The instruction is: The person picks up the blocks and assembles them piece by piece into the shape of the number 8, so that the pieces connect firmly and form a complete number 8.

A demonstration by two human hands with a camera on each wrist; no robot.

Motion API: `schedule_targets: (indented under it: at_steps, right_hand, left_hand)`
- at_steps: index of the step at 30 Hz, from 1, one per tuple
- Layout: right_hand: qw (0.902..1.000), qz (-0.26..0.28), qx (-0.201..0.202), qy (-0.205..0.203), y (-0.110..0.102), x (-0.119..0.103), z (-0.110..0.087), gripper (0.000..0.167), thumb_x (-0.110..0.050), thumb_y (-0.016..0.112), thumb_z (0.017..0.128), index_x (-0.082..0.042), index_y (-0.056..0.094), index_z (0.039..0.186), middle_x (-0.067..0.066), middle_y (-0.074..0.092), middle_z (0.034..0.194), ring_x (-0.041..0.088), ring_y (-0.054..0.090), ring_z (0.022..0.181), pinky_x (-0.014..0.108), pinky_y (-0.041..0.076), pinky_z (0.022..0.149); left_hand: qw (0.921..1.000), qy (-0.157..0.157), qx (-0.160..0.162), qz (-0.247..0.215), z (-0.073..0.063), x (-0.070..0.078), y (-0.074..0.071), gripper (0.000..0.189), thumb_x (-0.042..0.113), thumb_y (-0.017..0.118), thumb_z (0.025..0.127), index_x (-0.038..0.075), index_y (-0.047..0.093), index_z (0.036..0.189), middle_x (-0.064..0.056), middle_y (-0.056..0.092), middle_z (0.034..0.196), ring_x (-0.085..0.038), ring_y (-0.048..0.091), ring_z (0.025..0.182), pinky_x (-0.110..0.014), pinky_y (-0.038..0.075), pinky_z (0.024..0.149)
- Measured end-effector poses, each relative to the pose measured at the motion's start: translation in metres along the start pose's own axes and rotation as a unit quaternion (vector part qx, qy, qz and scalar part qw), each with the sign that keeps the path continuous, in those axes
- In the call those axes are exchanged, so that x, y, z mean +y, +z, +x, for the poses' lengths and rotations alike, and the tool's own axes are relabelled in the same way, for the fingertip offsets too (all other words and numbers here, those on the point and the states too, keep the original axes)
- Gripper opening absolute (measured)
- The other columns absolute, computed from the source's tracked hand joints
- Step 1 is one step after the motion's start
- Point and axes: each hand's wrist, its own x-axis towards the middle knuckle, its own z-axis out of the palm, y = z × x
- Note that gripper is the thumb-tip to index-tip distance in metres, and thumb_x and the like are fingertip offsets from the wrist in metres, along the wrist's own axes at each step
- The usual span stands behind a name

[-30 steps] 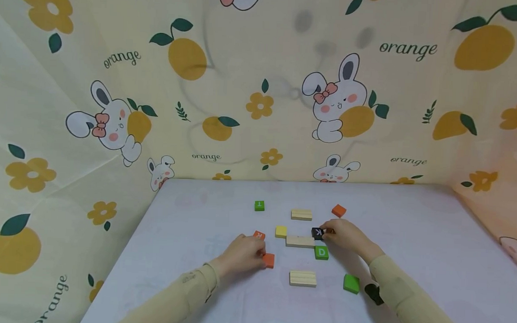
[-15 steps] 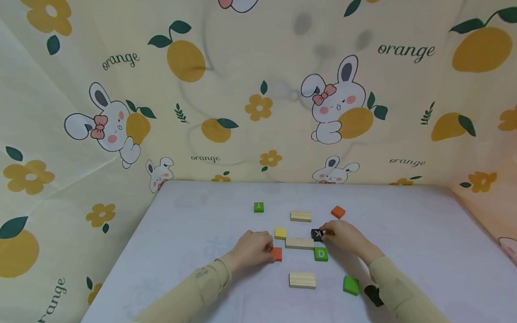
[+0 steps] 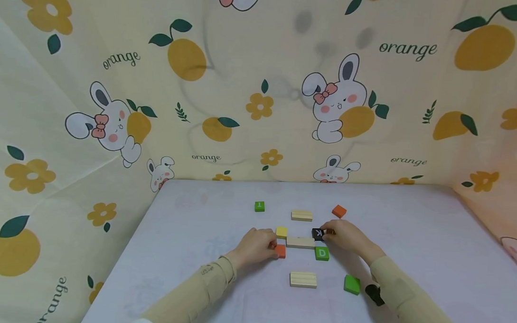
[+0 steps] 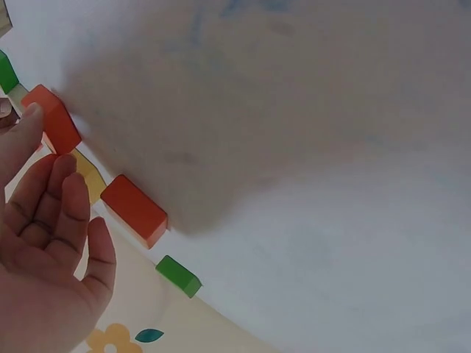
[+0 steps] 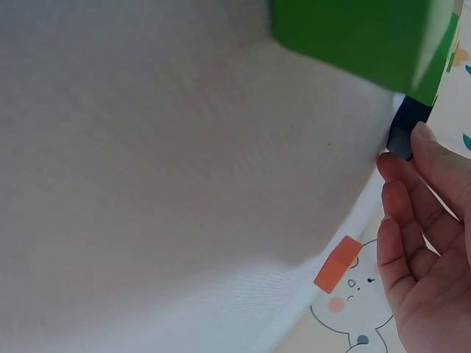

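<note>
My left hand [image 3: 255, 247] pinches a plain orange block [image 3: 280, 251] between thumb and fingers, just below a yellow block [image 3: 281, 232] and by the left end of a pale wooden strip [image 3: 300, 243]. At the strip's right end, my right hand [image 3: 345, 238] pinches a black block [image 3: 317, 234] marked with a white letter K. A green block [image 3: 322, 253] with a D lies under that end. Thumb and fingertips meet the orange block [image 4: 57, 121] in the left wrist view. A second orange block [image 4: 134, 212] shows there; in the head view the left hand hides it.
Two more wooden strips lie behind [image 3: 301, 215] and in front [image 3: 303, 279] of the middle group. A green T block [image 3: 260, 206] and an orange block [image 3: 339, 211] stand farther back. At front right is a green block [image 3: 352, 284], near a black object [image 3: 374, 295] at the right sleeve.
My left hand has carried the orange block right and away from me, up to the yellow block and the strip's left end. My right hand stays at the black block.
</note>
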Motion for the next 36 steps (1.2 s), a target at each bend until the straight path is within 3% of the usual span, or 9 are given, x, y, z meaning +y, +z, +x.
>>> schedule_targets:
  at_steps: [36]
  right_hand:
    - [1.0, -0.007, -0.004, -0.003, 0.0015, -0.0013, 0.0003, 0.028, -0.01, 0.065, 0.084, 0.0, 0.065, 0.11, 0.005, 0.067, 0.091, 0.013, 0.057, 0.078, 0.037, 0.052, 0.077]
  left_hand:
    - [0.9999, 0.001, -0.012, -0.001, 0.0013, -0.0025, 0.0002, 0.022, 0.035, 0.075, 0.076, 0.017, 0.063, 0.081, 0.011, 0.054, 0.072, -0.001, 0.045, 0.064, -0.022, 0.033, 0.065]
